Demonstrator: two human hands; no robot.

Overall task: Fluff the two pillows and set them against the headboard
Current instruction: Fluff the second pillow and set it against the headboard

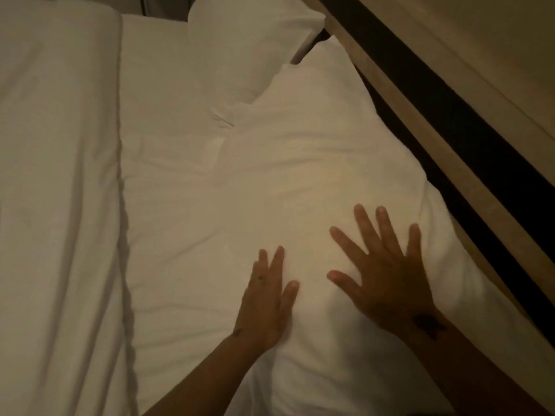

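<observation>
No readable text, label or number shows anywhere.

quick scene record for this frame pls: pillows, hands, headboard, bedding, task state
near pillow: white, lying along the headboard
far pillow: white, beyond the near one, also by the headboard
left hand: open, flat on near pillow
right hand: open, fingers spread, flat on near pillow
duvet: white, folded back at left
task state: near pillow being patted; neither pillow gripped
</observation>
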